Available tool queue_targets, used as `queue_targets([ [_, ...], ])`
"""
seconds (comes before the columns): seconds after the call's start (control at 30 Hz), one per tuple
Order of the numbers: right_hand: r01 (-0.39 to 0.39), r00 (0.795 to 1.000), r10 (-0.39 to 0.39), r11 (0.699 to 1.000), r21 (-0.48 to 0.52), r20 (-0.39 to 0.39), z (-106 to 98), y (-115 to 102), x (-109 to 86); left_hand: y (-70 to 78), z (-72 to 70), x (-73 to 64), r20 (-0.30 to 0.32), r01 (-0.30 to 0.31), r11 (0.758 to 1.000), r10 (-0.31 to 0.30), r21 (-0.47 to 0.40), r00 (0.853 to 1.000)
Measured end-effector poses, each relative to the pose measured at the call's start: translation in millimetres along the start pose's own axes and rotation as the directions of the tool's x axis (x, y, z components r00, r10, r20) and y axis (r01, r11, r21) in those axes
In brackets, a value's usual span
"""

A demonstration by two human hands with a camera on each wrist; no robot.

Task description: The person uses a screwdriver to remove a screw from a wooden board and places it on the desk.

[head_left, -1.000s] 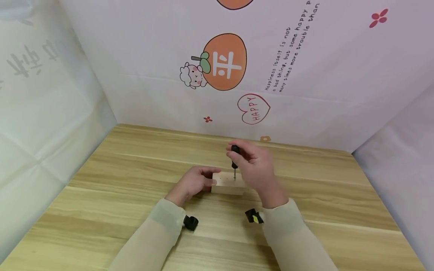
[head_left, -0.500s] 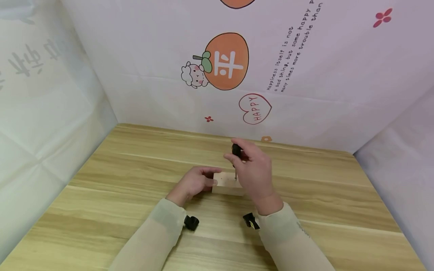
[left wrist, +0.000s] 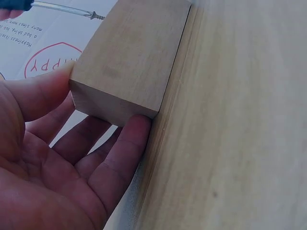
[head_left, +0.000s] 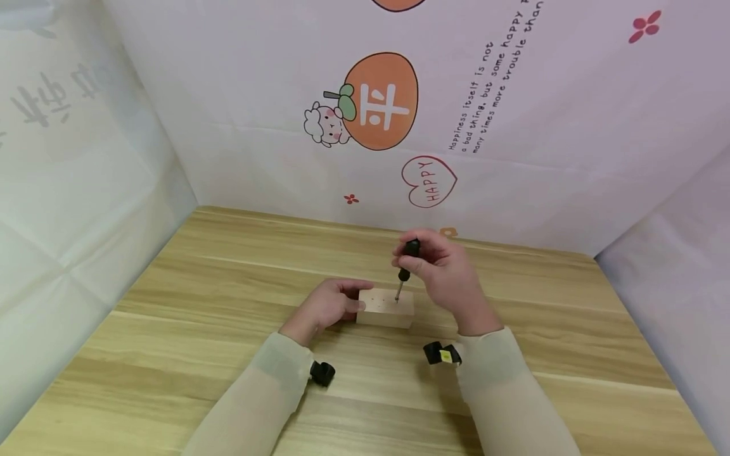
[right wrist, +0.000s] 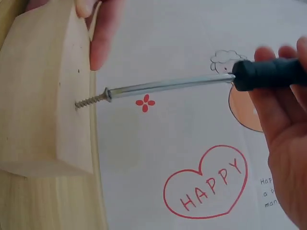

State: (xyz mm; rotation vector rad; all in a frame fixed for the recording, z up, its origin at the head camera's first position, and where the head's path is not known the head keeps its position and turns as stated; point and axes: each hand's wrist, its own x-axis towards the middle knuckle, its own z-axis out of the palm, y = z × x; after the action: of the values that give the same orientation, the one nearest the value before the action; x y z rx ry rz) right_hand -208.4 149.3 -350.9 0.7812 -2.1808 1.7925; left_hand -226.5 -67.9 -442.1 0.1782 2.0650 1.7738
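A pale wooden block (head_left: 384,318) lies on the table, with several small holes in its top face. My left hand (head_left: 331,305) grips the block's left end, thumb on the near top edge and fingers around the far side and end. In my right hand (head_left: 447,275) is a screwdriver (right wrist: 172,85) with a dark handle (head_left: 412,248), held between thumb and fingers. Its steel shaft leans, top toward the right. The tip meets the head of a screw (right wrist: 92,100), whose point is in a hole of the block; much of its thread shows outside the wood.
The wood-grain table (head_left: 228,272) reaches back to a white printed sheet (head_left: 256,171) that stands as a wall behind and at both sides. A black camera mount (head_left: 322,373) sits at the left wrist and another mount (head_left: 441,353) at the right wrist.
My right hand has turned and shifted to the right, and the screwdriver has gone from nearly upright to leaning right. The left hand and the block stay in place.
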Motion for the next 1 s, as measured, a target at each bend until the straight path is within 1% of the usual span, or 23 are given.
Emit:
queue_targets([
  [0.03,0.01,1.0,-0.01,1.0,0.026,0.003,-1,0,-0.1,-0.3,-0.3,0.2,-0.001,0.001,1.0,-0.001,-0.003,1.0],
  [0.07,0.026,1.0,-0.026,0.999,0.021,0.001,-1,0,-0.3,-0.3,-0.6,0.2,-0.002,0.004,1.0,-0.004,-0.008,1.0],
  [0.1,0.058,0.998,-0.058,0.998,-0.015,-0.003,0,-1,-0.5,-0.1,-0.6,0.0,-0.003,0.006,1.0,-0.006,-0.013,1.0],
  [0.13,0.091,0.996,-0.093,0.992,-0.083,-0.012,1,-2,-0.5,-0.3,-0.9,0.1,-0.003,0.004,1.0,-0.004,-0.013,1.0],
  [0.17,0.121,0.992,-0.126,0.98,-0.16,-0.025,3,-3,-0.5,-0.5,-1.0,0.3,-0.001,0.004,1.0,-0.004,-0.012,1.0],
  [0.23,0.156,0.981,-0.184,0.938,-0.31,-0.064,8,-6,-0.6,-0.9,-1.3,0.6,0.0,0.001,1.0,-0.001,-0.008,1.0],
  [0.27,0.152,0.976,-0.197,0.918,-0.365,-0.089,10,-7,-0.7,-0.7,-1.1,0.5,0.0,0.0,1.0,0.0,-0.003,1.0],
  [0.3,0.134,0.975,-0.192,0.911,-0.39,-0.113,12,-9,-1.2,-0.7,-0.7,0.5,0.0,0.0,1.0,0.0,0.001,1.0],
  [0.33,0.098,0.977,-0.164,0.915,-0.391,-0.139,13,-10,-1.7,-0.5,-0.3,0.6,0.0,-0.001,1.0,0.001,0.006,1.0],
  [0.37,0.058,0.978,-0.127,0.926,-0.373,-0.164,14,-12,-2.0,-0.3,0.1,0.7,-0.001,0.001,1.0,-0.001,0.007,1.0],
  [0.47,-0.057,0.979,0.003,0.964,-0.259,-0.205,13,-14,-2.7,0.7,0.7,0.6,-0.005,0.005,1.0,-0.005,0.006,1.0],
  [0.53,-0.09,0.978,0.05,0.976,-0.197,-0.202,11,-14,-2.6,1.4,0.7,0.6,-0.003,0.006,1.0,-0.006,0.005,1.0],
  [0.57,-0.084,0.981,0.051,0.981,-0.175,-0.187,10,-14,-2.1,1.7,0.5,0.6,-0.003,0.006,1.0,-0.006,0.005,1.0],
  [0.67,-0.04,0.994,0.03,0.994,-0.101,-0.105,6,-14,-0.5,2.2,0.2,0.4,-0.006,0.007,1.0,-0.007,0.002,1.0],
  [0.73,-0.012,0.999,0.011,1.0,-0.007,-0.041,3,-11,1.0,1.7,0.0,0.5,-0.008,0.005,1.0,-0.005,0.001,1.0],
  [0.77,-0.002,1.0,0.002,0.999,0.044,-0.015,1,-9,1.5,1.4,0.0,0.5,-0.008,0.005,1.0,-0.005,0.001,1.0],
  [0.83,0.019,1.0,-0.021,0.995,0.099,0.012,-1,-4,1.8,1.0,0.4,0.4,-0.006,0.004,1.0,-0.004,0.002,1.0],
  [0.9,0.073,0.997,-0.073,0.994,0.086,0.007,-2,1,1.8,0.9,0.9,0.2,-0.004,0.002,1.0,-0.002,0.004,1.0],
  [0.97,0.142,0.99,-0.141,0.99,0.02,-0.021,0,2,0.8,1.2,1.4,0.2,-0.003,-0.001,1.0,0.001,0.004,1.0],
  [1.0,0.169,0.984,-0.171,0.985,-0.037,-0.044,2,2,0.0,1.5,1.5,0.3,-0.004,-0.002,1.0,0.002,0.003,1.0],
])
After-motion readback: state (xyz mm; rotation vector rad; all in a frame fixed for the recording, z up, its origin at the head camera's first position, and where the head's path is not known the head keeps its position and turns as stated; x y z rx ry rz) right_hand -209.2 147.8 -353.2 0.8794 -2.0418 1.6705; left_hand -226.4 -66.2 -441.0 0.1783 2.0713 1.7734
